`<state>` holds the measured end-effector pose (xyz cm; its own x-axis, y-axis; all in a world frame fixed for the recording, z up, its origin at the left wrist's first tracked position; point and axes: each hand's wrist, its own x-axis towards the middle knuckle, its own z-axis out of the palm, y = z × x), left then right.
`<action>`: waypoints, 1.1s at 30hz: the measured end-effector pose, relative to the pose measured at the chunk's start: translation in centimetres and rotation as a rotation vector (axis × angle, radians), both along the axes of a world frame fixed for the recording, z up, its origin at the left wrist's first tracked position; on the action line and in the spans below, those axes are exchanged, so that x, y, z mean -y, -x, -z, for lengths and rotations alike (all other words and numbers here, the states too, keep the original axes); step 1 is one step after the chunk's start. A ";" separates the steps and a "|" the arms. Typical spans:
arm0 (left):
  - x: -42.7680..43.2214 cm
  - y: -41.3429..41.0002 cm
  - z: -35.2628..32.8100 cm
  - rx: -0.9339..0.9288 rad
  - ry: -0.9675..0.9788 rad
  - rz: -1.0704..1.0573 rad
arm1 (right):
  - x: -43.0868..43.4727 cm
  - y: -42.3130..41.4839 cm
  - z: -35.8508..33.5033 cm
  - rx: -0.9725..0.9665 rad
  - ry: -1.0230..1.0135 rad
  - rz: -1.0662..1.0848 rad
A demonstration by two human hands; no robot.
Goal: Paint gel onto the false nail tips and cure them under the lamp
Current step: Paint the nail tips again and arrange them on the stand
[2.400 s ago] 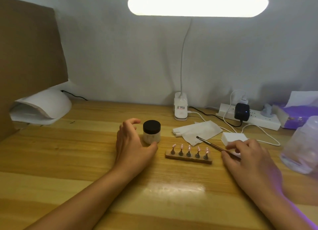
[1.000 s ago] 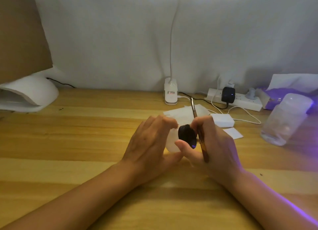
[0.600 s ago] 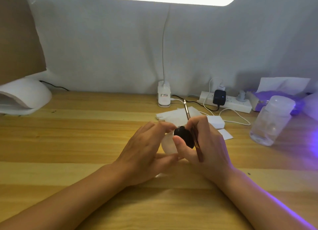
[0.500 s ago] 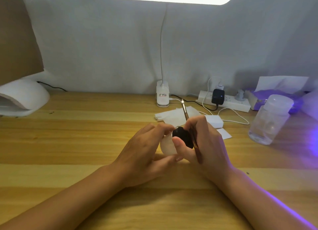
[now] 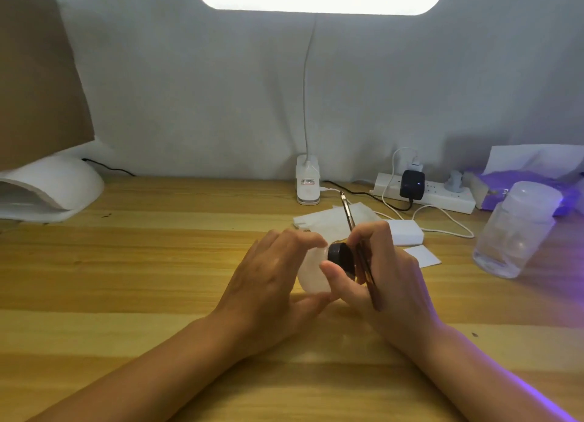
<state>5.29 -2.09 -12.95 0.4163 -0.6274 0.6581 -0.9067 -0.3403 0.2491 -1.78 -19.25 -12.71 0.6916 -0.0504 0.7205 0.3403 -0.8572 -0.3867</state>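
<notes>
Above the wooden table (image 5: 158, 263) I hold a small frosted white gel jar (image 5: 311, 271), tipped on its side. My left hand (image 5: 271, 282) grips the jar's body. My right hand (image 5: 379, 279) grips its black lid (image 5: 341, 257) between thumb and fingers and also holds a thin metal-handled brush (image 5: 350, 219), whose far end points away from me. The white curing lamp (image 5: 53, 188) sits at the far left. The nail tip holder is hidden behind my hands.
A desk lamp base (image 5: 307, 181) stands at the back centre. White wipes (image 5: 328, 219), a small white box (image 5: 406, 230), a power strip (image 5: 426, 194) with cables, a clear plastic bottle (image 5: 515, 232) and a purple tissue pack (image 5: 531, 184) lie to the right.
My left hand picked the jar up off the table and tilted it; my right hand, still holding the brush, closed on the black lid. Since half a second ago little differs.
</notes>
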 end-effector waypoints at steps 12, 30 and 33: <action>-0.4 -0.5 0.4 -0.251 0.065 0.062 | 1.6 -1.0 0.2 0.174 -0.303 0.062; -1.7 -4.5 0.0 -0.587 0.290 -0.506 | 2.6 -1.1 0.8 -0.221 -0.210 0.346; -1.8 -4.6 -0.1 -0.748 0.268 -0.472 | 2.4 -1.1 0.7 -0.223 -0.209 0.352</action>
